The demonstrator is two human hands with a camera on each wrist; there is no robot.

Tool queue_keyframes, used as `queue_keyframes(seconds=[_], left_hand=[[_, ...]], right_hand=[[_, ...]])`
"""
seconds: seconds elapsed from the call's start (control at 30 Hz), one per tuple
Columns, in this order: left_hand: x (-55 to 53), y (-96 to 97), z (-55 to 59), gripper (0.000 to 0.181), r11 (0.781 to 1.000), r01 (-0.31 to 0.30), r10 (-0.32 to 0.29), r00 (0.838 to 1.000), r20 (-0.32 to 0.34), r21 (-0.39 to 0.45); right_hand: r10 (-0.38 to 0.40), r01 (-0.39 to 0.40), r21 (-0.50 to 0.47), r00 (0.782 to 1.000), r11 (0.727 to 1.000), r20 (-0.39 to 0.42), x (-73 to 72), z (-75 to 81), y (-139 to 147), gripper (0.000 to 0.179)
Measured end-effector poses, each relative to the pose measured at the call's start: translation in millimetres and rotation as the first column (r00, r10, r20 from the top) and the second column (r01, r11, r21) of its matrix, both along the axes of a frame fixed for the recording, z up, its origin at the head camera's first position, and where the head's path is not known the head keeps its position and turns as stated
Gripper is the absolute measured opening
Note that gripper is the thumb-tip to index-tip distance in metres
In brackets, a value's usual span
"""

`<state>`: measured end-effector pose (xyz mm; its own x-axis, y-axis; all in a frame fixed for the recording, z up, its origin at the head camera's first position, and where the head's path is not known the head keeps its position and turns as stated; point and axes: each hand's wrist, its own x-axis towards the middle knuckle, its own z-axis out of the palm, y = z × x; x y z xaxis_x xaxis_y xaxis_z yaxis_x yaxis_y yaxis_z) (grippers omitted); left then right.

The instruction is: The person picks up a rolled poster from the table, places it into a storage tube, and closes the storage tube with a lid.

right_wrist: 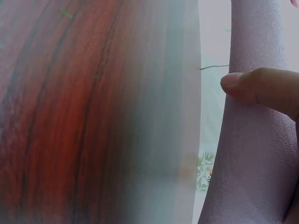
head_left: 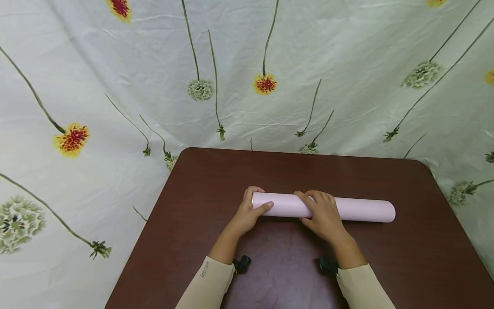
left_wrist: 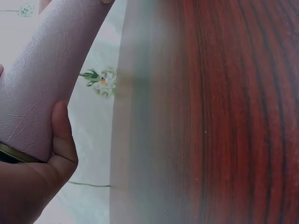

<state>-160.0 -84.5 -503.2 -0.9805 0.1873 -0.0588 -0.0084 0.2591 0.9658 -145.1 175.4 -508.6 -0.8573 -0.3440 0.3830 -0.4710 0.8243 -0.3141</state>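
A long pale pink tube (head_left: 362, 210) lies crosswise over the table in the head view. Its surface is finely creased, as the left wrist view of the tube (left_wrist: 37, 88) shows, and a gold-coloured rim (left_wrist: 18, 155) edges its left end. My left hand (head_left: 247, 212) grips that end, thumb along the near side and fingers over the far side. Around the middle of the tube my right hand (head_left: 322, 214) is wrapped, fingers over the top. In the right wrist view the thumb (right_wrist: 261, 88) presses across the tube. The right end extends past my right hand.
The dark reddish-brown table (head_left: 216, 171) has rounded far corners. Behind it and at its sides hangs a white cloth (head_left: 154, 56) printed with flowers. Dark wrist-camera mounts (head_left: 242, 264) sit by both cream sleeves (head_left: 210, 279).
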Motion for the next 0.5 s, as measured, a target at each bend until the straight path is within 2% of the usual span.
queue_keyframes(seconds=[0.27, 0.5], left_hand=[[-0.4, 0.7, -1.0, 0.048, 1.0, -0.004, 0.003, 1.0, 0.008, 0.018], [0.0, -0.3, -1.0, 0.046, 0.998, 0.032, -0.033, 0.999, 0.007, 0.062]], right_hand=[[-0.002, 0.002, -0.002, 1.0, 1.0, 0.001, 0.0, 1.1, -1.7, 0.086], [0.005, -0.005, 0.006, 1.0, 1.0, -0.01, 0.0, 1.3, -2.2, 0.085]])
